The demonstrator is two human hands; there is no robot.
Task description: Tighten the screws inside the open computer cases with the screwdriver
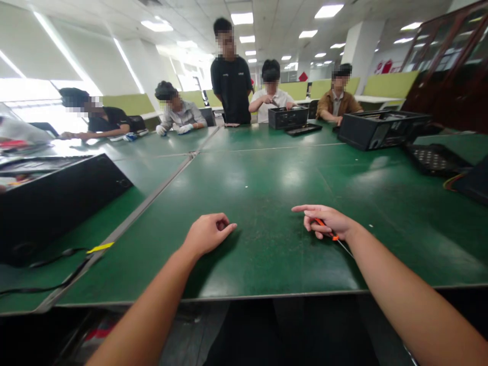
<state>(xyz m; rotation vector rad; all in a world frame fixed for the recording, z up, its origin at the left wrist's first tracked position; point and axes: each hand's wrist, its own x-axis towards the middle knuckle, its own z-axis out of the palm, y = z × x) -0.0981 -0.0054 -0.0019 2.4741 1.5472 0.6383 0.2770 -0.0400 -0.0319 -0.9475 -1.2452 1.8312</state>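
Observation:
My right hand (pixel 324 222) is over the green table (pixel 259 254). Its index finger points left, while the other fingers curl around a screwdriver (pixel 335 237). The tool has an orange and black handle, and its thin metal shaft sticks out toward my forearm. To the left, my left hand (pixel 208 233) rests on the tabletop, fingers curled in and thumb lying forward. I see nothing in that hand, though its palm is hidden. A stretch of tabletop separates the two hands.
A black computer case (pixel 76 198) lies at left, near black cables (pixel 68 277) and a yellow tag (pixel 100 247). Another open case (pixel 381 129) and a black panel (pixel 438 158) lie at right. Several people sit across the table, one working at a smaller case (pixel 287 118); another person (pixel 231 76) stands.

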